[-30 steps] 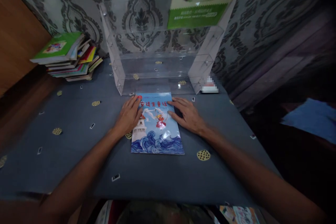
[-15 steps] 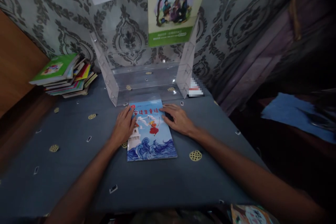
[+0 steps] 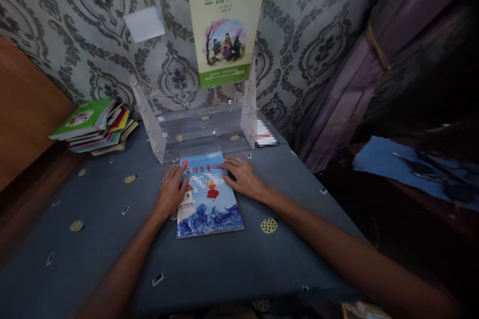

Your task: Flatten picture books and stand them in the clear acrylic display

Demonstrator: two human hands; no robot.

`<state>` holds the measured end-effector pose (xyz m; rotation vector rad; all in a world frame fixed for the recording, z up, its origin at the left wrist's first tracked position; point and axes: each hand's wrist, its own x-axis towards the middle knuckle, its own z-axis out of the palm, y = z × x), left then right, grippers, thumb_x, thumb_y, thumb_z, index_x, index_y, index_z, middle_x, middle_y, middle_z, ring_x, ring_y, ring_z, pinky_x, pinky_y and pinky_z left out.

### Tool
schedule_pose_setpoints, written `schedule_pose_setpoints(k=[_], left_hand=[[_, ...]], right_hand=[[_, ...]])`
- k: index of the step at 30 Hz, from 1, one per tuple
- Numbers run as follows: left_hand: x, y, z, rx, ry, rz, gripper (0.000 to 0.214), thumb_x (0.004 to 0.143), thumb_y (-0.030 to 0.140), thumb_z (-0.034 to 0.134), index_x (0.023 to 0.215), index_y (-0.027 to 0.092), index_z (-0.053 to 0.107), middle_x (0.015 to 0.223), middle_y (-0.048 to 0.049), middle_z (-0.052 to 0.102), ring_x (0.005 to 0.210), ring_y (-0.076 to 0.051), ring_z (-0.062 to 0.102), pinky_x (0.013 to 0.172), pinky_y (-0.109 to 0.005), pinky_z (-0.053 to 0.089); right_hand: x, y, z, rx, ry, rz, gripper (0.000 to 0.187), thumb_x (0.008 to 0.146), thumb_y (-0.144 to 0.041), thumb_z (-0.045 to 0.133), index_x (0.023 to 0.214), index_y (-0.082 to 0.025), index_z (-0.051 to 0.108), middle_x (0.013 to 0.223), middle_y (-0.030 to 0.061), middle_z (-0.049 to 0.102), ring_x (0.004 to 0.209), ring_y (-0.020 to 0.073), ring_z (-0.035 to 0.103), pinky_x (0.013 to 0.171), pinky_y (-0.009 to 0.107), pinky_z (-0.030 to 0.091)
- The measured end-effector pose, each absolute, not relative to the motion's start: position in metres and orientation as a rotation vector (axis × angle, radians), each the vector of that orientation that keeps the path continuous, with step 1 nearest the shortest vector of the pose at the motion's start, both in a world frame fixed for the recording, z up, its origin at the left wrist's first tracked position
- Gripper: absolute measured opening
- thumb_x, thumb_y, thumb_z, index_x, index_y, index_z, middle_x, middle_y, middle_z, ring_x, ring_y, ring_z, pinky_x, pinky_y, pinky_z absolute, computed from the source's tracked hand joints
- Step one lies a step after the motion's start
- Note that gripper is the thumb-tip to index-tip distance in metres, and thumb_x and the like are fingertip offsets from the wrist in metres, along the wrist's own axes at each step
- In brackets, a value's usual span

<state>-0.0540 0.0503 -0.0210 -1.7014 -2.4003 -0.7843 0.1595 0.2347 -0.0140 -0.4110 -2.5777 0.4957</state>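
A blue children's book point(image 3: 211, 214) lies flat on the cloth-covered table, its cover facing up with red Chinese characters, a red-dressed figure and waves. My left hand point(image 3: 172, 192) rests along the upper left edge of the book, thumb on the cover and fingers stretched forward. On the opposite side, my right hand point(image 3: 243, 177) touches the upper right edge, fingers extended and slightly apart. Neither hand is wrapped round the book. Just beyond it stands a clear acrylic rack point(image 3: 151, 122). A cream and green book point(image 3: 224, 10) is propped upright high on this rack.
A stack of books point(image 3: 92, 127) sits at the left, near a wooden panel point(image 3: 26, 109). Behind the rack's right side is a blurred-out white item point(image 3: 265, 134). A tied purple curtain point(image 3: 348, 94) hangs at the right, above a blue cloth point(image 3: 389, 159) with dark objects on it.
The camera view has tilted up, so more of the upright book shows and the scene sits slightly further left. Both hands keep their places at the blue book, which stays flat.
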Motion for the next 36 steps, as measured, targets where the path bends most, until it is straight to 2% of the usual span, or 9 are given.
schedule_pose_setpoints(k=[10, 18, 23, 28, 30, 33, 36], left_hand=[[-0.058, 0.049, -0.016, -1.667, -2.451, -0.959, 0.047, 0.093, 0.043, 0.048, 0.130, 0.018, 0.064, 0.140, -0.0137, 0.063, 0.137, -0.030, 0.053, 0.115, -0.053, 0.040], [-0.067, 0.042, 0.007, -1.720, -2.578, -0.963, 0.044, 0.094, 0.045, 0.047, 0.127, 0.022, 0.066, 0.137, -0.0076, 0.067, 0.121, -0.026, 0.064, 0.105, -0.044, 0.051], [-0.066, 0.042, 0.018, -1.836, -2.528, -0.679, 0.046, 0.095, 0.047, 0.049, 0.127, 0.019, 0.063, 0.138, -0.0120, 0.064, 0.130, -0.029, 0.058, 0.110, -0.047, 0.046], [-0.020, 0.061, 0.033, -1.827, -2.415, -0.267, 0.040, 0.097, 0.046, 0.051, 0.122, 0.017, 0.062, 0.144, -0.0176, 0.056, 0.136, -0.035, 0.050, 0.109, -0.054, 0.044], [0.007, 0.072, 0.041, -1.853, -2.388, -0.197, 0.040, 0.097, 0.045, 0.054, 0.124, 0.017, 0.060, 0.139, -0.0178, 0.059, 0.132, -0.034, 0.053, 0.107, -0.051, 0.045], [0.042, 0.087, 0.051, -1.892, -2.410, -0.016, 0.039, 0.095, 0.048, 0.057, 0.116, 0.016, 0.060, 0.118, -0.0153, 0.068, 0.115, -0.033, 0.062, 0.096, -0.046, 0.051], [0.061, 0.096, 0.057, -1.807, -2.445, 0.161, 0.037, 0.097, 0.042, 0.054, 0.118, 0.012, 0.058, 0.118, -0.0179, 0.067, 0.111, -0.034, 0.063, 0.088, -0.043, 0.052]], right_hand=[[0.165, 0.225, -0.008, -0.411, -2.518, 0.631, 0.032, 0.090, -0.024, 0.057, 0.117, -0.016, 0.072, 0.118, 0.0143, 0.074, 0.121, 0.0296, 0.062, 0.106, 0.051, 0.048], [0.179, 0.189, 0.009, -0.295, -2.543, 0.658, 0.029, 0.092, -0.027, 0.058, 0.114, -0.016, 0.073, 0.107, 0.0129, 0.077, 0.104, 0.0262, 0.069, 0.095, 0.042, 0.053], [0.182, 0.184, 0.011, -0.337, -2.507, 0.751, 0.027, 0.093, -0.024, 0.056, 0.113, -0.018, 0.073, 0.105, 0.0118, 0.078, 0.097, 0.0239, 0.071, 0.089, 0.038, 0.054], [0.176, 0.209, 0.004, -0.661, -2.256, 1.062, 0.031, 0.091, -0.018, 0.052, 0.116, -0.017, 0.072, 0.086, 0.0055, 0.079, 0.070, 0.0175, 0.070, 0.071, 0.030, 0.053], [0.175, 0.220, 0.002, -0.712, -2.137, 1.162, 0.033, 0.090, -0.016, 0.051, 0.118, -0.015, 0.069, 0.083, 0.0054, 0.079, 0.071, 0.0177, 0.070, 0.070, 0.029, 0.053], [0.174, 0.230, 0.000, -0.767, -2.032, 1.224, 0.036, 0.088, -0.014, 0.051, 0.119, -0.014, 0.067, 0.086, 0.0065, 0.079, 0.071, 0.0177, 0.069, 0.067, 0.029, 0.051], [0.174, 0.233, -0.001, -0.781, -2.025, 1.218, 0.036, 0.087, -0.014, 0.052, 0.120, -0.014, 0.067, 0.089, 0.0070, 0.079, 0.067, 0.0168, 0.065, 0.065, 0.028, 0.049]])
